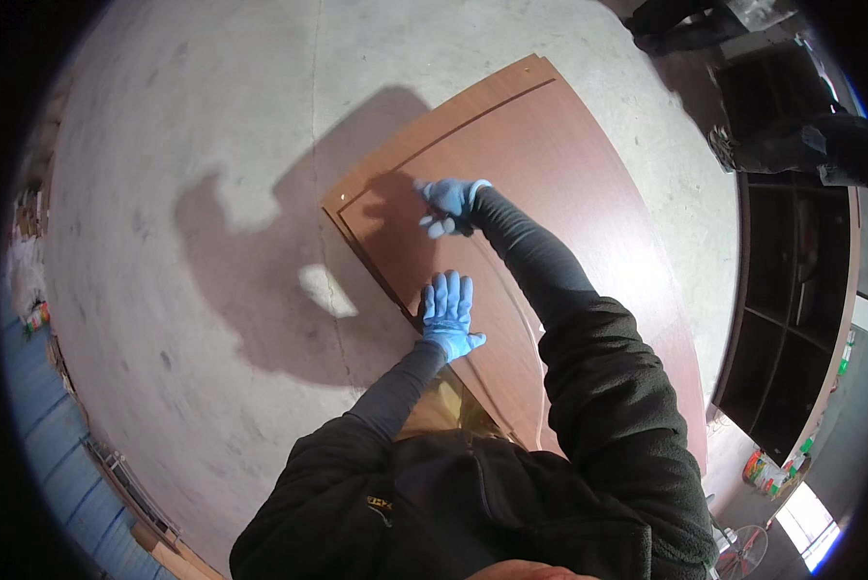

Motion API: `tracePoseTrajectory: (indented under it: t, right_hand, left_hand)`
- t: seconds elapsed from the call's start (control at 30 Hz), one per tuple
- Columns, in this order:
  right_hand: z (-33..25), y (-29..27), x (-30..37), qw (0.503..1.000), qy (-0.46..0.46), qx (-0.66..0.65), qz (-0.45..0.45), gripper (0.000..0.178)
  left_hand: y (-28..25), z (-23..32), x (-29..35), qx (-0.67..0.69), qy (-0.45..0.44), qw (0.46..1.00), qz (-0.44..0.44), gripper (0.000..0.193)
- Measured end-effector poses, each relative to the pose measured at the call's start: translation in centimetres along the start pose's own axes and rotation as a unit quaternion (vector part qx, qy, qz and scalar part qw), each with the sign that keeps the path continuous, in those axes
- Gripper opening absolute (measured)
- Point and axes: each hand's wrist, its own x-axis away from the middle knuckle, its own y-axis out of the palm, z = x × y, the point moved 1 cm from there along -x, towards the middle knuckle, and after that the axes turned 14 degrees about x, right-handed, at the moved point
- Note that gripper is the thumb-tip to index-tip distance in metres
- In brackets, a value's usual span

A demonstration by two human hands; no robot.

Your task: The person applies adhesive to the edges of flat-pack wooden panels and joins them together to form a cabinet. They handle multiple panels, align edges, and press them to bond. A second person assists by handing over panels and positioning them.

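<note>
A large reddish-brown wooden panel (pixel 588 232) lies at a slant before me, with a dark groove along its far end. My left hand (pixel 446 314), in a light blue glove, rests flat on the panel's left edge with its fingers spread. Farther up, my right hand (pixel 450 206), gloved the same way, is over the panel near its far left corner. Its fingers are curled closed, and whatever they hold is hidden. From under my right arm a thin pale cord (pixel 529 329) runs back over the panel toward my body.
Pale concrete floor (pixel 240 126) surrounds the panel, with my shadow on it. At the right stands a dark open shelf unit (pixel 782 309). Black-wrapped items (pixel 811 145) are at the upper right. Blue sheeting (pixel 57 425) lies along the lower left. A wire wheel (pixel 743 551) shows at the lower right.
</note>
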Motion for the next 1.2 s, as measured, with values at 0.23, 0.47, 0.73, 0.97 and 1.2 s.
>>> tracePoseTrajectory:
  t: [0.23, 0.47, 0.73, 0.97, 1.2]
  right_hand:
    - [0.3, -11.5, -1.5, 0.917, -0.066, 0.354, 0.170, 0.044]
    - [6.6, -11.6, 4.4, 0.907, -0.020, 0.384, 0.173, 0.048]
    - [25.8, -2.7, 15.2, 0.975, 0.134, 0.144, 0.101, 0.074]
    - [31.9, 2.3, 20.7, 0.983, 0.121, 0.139, -0.003, 0.055]
    - [43.5, 7.5, 31.9, 0.964, 0.141, -0.016, 0.223, 0.058]
  left_hand:
    - [0.3, -0.4, 0.0, 0.001, -0.005, 1.000, -0.015, 0.134]
    - [0.7, -0.4, -0.1, 0.026, -0.025, 0.999, -0.040, 0.139]
    - [0.2, 0.4, -0.4, -0.021, -0.052, 0.996, -0.072, 0.138]
    - [-0.1, 1.8, -0.2, -0.063, -0.045, 0.994, -0.075, 0.139]
    - [3.1, 4.5, 1.7, -0.090, -0.057, 0.991, -0.086, 0.141]
